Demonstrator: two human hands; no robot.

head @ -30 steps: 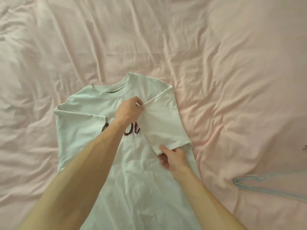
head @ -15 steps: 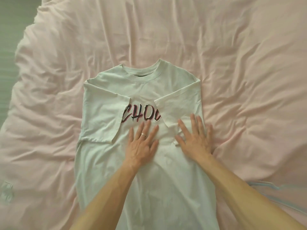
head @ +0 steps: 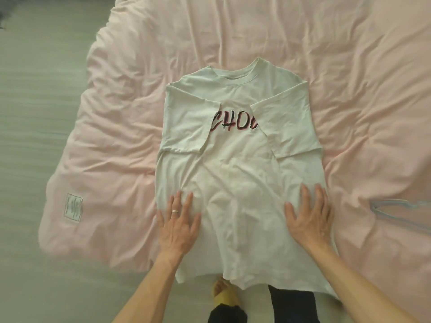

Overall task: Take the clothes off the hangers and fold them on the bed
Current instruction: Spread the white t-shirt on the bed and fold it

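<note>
A white T-shirt (head: 238,164) with dark red lettering lies face up on the pink bed cover (head: 349,89). Both short sleeves are folded inward over the chest. Its hem hangs over the bed's near edge. My left hand (head: 178,224) lies flat with spread fingers on the shirt's lower left side. My right hand (head: 307,217) lies flat on the lower right side, near the shirt's edge. A pale blue hanger (head: 391,207) rests on the cover to the right.
The pink cover ends at the left and near edge, with grey floor (head: 35,113) beyond. A white label patch (head: 74,204) is sewn near the cover's left corner. My legs and a foot in a yellow slipper (head: 225,297) stand below the hem.
Both hands let go of the right sleeve, pressed flat near the chest, then slid down and apart to the shirt's lower part. The view pulled back, showing the bed edge.
</note>
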